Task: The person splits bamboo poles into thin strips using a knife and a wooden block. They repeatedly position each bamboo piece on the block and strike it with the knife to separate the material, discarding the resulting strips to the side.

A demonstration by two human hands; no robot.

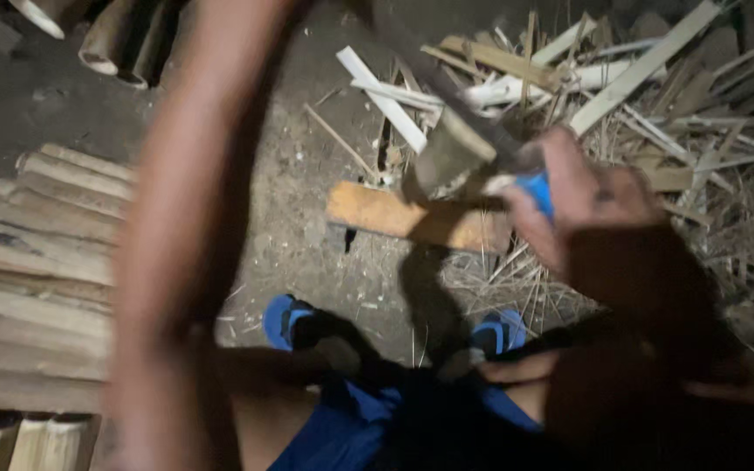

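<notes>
Lying on the dirt floor (307,201) well left of the fingers, a row of split bamboo slats (37,262) spans the frame's edge, while a heap of splinters and offcuts (656,105) spreads just behind them. Below the fingers rests 1 flat wooden block (416,218), and the right hand (586,209) has its fingers wrapped tight around a blue-handled chopping tool (464,148), blade just above that block. The left hand cannot be made out beyond a blurred forearm (185,218), so its fingers' state cannot be told.
</notes>
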